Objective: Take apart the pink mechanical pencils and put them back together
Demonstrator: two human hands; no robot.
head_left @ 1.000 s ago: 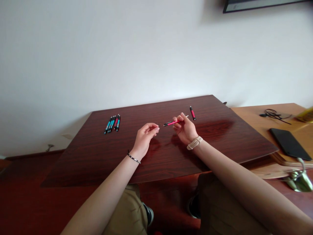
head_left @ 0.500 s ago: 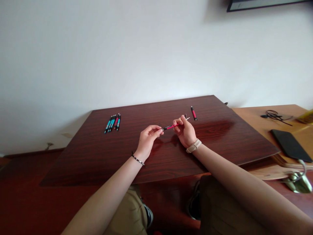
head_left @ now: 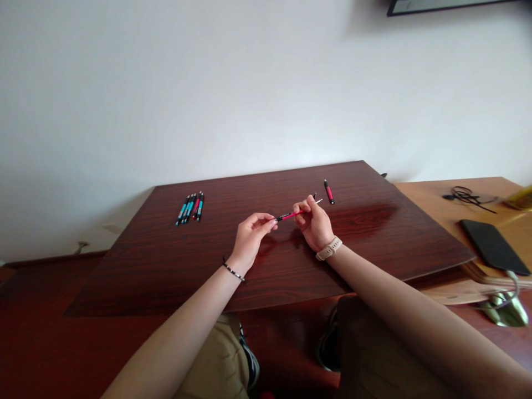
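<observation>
Hands met over the middle of the glossy dark-wood table [head_left: 166, 266]. Right hand [head_left: 316, 224] pinched a slim pink pen [head_left: 291, 214] by its barrel, fingers curled tight; a thin pale tip stuck out past the knuckles. Left hand [head_left: 249, 235] pinched the pen's black end between thumb and fingertips. Pen was held just above the tabletop, level. Row of teal and pink pens [head_left: 190, 208] lay near the far left corner, one pink pen piece [head_left: 328, 192] near the far edge. Flat black phone [head_left: 494, 245] and coiled cable [head_left: 464, 195] sat on the lighter side desk [head_left: 428, 194], well apart.
</observation>
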